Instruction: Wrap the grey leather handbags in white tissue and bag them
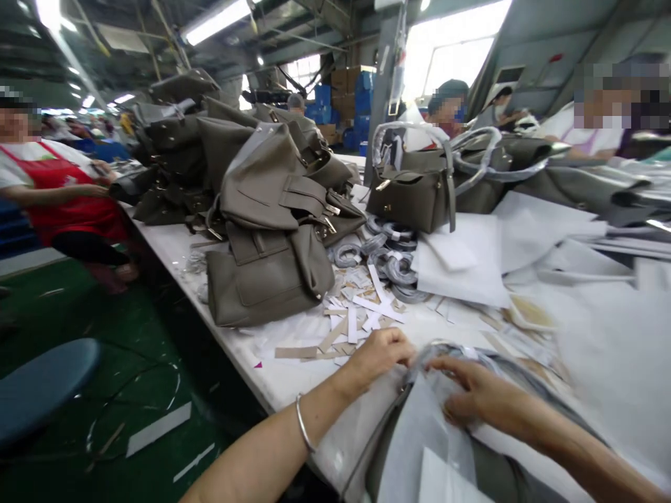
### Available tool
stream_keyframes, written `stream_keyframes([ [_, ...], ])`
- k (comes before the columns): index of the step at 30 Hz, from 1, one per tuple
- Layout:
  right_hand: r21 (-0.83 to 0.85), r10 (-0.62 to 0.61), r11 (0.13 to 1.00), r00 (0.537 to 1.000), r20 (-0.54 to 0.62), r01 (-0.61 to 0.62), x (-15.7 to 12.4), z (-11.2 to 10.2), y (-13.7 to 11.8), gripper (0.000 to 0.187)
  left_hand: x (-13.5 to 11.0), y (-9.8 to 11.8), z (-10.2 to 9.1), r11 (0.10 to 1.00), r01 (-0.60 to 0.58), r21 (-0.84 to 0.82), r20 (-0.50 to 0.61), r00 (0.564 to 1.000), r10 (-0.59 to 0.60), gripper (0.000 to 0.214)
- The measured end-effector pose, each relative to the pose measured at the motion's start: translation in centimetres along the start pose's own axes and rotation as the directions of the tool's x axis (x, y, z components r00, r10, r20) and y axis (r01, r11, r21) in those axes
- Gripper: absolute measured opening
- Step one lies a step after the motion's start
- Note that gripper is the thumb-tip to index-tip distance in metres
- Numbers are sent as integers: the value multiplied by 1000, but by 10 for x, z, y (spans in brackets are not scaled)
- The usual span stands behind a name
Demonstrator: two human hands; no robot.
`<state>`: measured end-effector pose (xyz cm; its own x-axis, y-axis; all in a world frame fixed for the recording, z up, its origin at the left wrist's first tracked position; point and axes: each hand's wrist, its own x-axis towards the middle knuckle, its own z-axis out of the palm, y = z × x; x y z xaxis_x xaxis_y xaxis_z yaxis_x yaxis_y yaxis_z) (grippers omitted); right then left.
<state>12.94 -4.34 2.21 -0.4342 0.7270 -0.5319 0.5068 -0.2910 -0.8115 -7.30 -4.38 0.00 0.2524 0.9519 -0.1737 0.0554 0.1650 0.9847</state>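
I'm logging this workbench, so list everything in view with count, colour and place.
table: one, white, across the middle.
wrapped handbag: one, taupe under clear film, beneath both hands.
handbag pile: many, taupe, table's left-centre.
upright handbag: one, taupe, wrapped handles, centre back.
paper strips: many, white and tan, beyond the hands.
coils: several, grey, centre.
sheets: several, white, right.
stool: one, blue, floor at left.
person: one, red apron, far left.
other people: several, back right.
bracelet: one, silver, left wrist.
left hand: one, fingers curled on the film.
right hand: one, flat on the film.
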Motion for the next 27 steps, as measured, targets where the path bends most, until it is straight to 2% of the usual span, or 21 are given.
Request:
stream_keyframes([
  [3,-27,30,999,993,-115,-33,1,2,-5,55,0,4,2,996,15,-85,2,1000,-15,15],
  [6,-71,-18,998,963,-268,-1,1,-1,-6,27,-2,5,2,990,35,-135,8,999,-34,19],
  [8,-36,-45,999,950,-309,36,-2,-5,-7,18,-2,4,2,985,54,-162,14,999,-52,23],
  [11,59,-51,996,952,-301,72,-7,-7,-10,28,-2,3,3,979,71,-189,21,997,-68,27],
  [15,60,-5,998,975,-222,19,-13,-2,-15,50,-3,3,6,982,60,-178,32,998,-55,28],
  [17,108,-16,993,977,-211,39,-14,1,-18,45,-4,4,8,985,54,-163,47,998,-47,26],
  [19,184,-67,978,982,-177,100,-14,2,-22,39,-4,5,10,986,57,-156,58,997,-49,25],
  [23,350,-205,913,977,-51,210,-9,4,-26,50,-3,6,10,978,81,-192,67,995,-69,28],
  [25,347,-222,906,970,-95,242,-3,5,-23,45,-3,5,9,970,100,-219,78,993,-85,31],
  [27,282,-191,928,961,-201,244,2,5,-19,42,-3,4,7,961,121,-249,83,991,-103,34],
])
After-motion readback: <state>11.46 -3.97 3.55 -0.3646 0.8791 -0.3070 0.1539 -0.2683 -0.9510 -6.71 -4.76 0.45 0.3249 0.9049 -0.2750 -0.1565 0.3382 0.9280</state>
